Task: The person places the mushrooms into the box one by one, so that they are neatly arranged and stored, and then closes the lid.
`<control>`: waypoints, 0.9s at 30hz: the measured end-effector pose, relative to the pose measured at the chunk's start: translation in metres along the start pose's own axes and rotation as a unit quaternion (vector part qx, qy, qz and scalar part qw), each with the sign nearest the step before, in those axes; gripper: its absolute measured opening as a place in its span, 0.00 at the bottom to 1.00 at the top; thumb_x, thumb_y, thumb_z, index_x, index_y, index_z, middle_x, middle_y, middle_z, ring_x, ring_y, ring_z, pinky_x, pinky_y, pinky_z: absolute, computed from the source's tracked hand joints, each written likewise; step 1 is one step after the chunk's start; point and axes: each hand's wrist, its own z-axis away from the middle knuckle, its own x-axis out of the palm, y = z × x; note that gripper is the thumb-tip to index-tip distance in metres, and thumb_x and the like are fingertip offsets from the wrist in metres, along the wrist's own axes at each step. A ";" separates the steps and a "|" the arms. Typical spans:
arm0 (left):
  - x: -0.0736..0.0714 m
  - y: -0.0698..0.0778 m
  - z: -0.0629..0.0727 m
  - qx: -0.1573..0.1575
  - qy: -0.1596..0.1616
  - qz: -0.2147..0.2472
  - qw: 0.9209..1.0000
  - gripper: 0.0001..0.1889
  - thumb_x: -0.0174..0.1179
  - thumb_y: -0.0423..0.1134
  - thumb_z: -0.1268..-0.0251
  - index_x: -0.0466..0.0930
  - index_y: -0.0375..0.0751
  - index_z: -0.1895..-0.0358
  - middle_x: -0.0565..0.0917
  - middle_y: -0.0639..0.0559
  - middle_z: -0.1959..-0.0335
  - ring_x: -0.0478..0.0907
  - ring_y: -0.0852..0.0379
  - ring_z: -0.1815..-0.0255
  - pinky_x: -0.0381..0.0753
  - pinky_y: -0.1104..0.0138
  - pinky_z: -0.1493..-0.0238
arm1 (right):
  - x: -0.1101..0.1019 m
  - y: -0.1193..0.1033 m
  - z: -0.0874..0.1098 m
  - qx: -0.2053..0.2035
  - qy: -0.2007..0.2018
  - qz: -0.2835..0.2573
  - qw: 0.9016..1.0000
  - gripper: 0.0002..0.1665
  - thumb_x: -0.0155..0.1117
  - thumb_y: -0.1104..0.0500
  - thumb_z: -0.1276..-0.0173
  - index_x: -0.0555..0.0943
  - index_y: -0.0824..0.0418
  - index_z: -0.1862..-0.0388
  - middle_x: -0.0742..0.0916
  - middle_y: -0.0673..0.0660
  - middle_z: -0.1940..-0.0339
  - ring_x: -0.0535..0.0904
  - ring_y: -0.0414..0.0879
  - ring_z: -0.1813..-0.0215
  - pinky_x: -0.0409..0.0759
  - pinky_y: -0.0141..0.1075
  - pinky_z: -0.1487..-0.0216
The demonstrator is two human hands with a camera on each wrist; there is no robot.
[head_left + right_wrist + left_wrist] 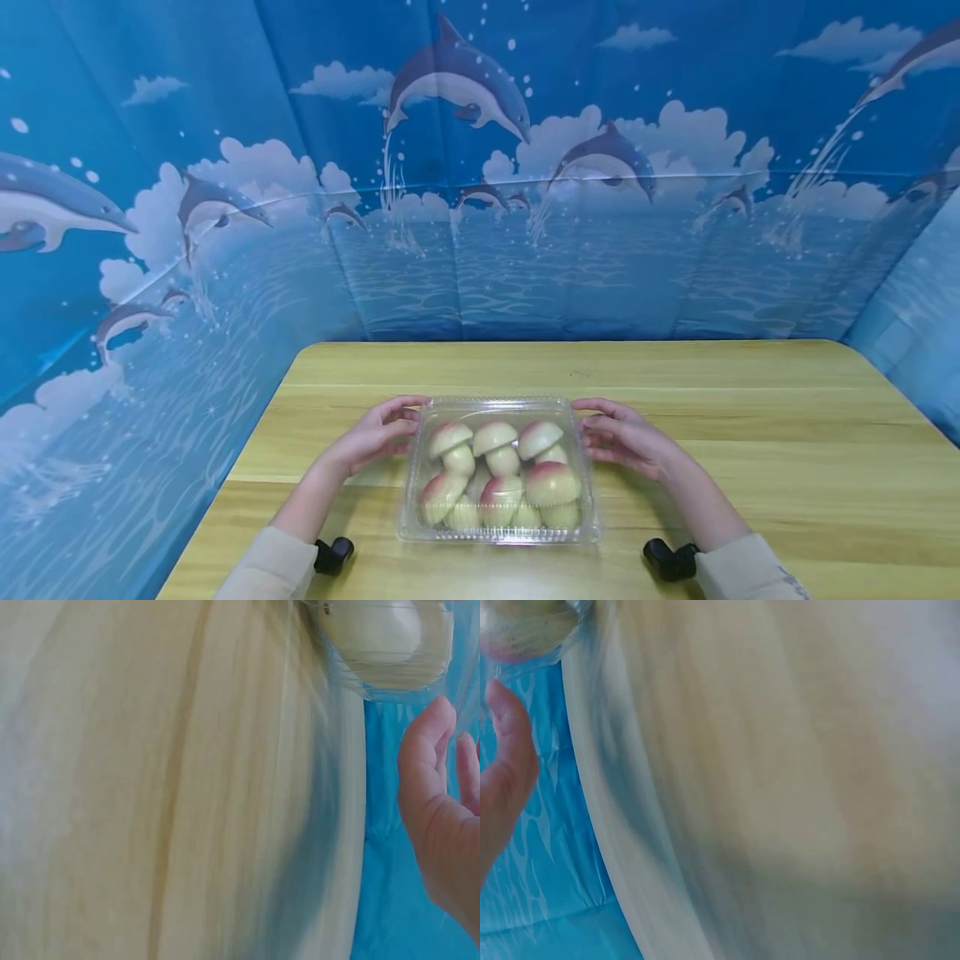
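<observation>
A clear plastic clamshell box (498, 404) faces me near the middle of the wooden table, its lid closed. Inside it are two rows of several mushroom-shaped pieces (552, 482), cream with pink-tinged caps. My left hand (378, 437) holds the box at its left side, curved fingers at the far corner. Opposite, my right hand (630, 437) holds the right side the same way. In the left wrist view the thumb (514, 735) comes up to the box's edge. The right wrist view has the thumb tip right at the plastic, with other fingers (469, 772) beyond it, partly cut off.
The pale wooden tabletop (750, 450) has rounded far corners. A blue curtain (525, 275) printed with dolphins, clouds and waves hangs behind it and along the sides. Black wrist-worn devices (670, 560) show at both cuffs.
</observation>
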 end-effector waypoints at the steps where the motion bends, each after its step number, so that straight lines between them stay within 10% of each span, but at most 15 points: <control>1: 0.001 -0.001 0.002 0.003 0.003 -0.004 1.000 0.27 0.54 0.33 0.34 0.59 0.35 0.33 0.70 0.43 0.48 0.72 0.55 0.53 0.76 0.61 0.55 | 0.001 0.000 0.001 0.001 0.001 0.012 1.000 0.17 0.51 0.67 0.31 0.76 0.51 0.48 0.79 0.55 0.61 0.78 0.43 0.62 0.80 0.34 0.57; 9: 0.007 -0.003 0.019 0.002 0.002 -0.015 1.000 0.31 0.54 0.32 0.35 0.53 0.37 0.30 0.67 0.35 0.44 0.74 0.53 0.52 0.77 0.60 0.55 | 0.005 -0.002 0.011 0.001 -0.012 0.077 0.997 0.31 0.56 0.67 0.34 0.61 0.66 0.33 0.80 0.56 0.60 0.79 0.46 0.59 0.80 0.36 0.56; 27: 0.026 -0.001 0.055 -0.025 -0.023 -0.017 0.999 0.41 0.55 0.30 0.39 0.40 0.41 0.27 0.65 0.38 0.46 0.76 0.54 0.57 0.78 0.61 0.57 | 0.017 0.002 0.038 0.000 -0.053 0.095 0.994 0.53 0.60 0.70 0.40 0.38 0.61 0.26 0.79 0.59 0.60 0.80 0.48 0.61 0.80 0.43 0.56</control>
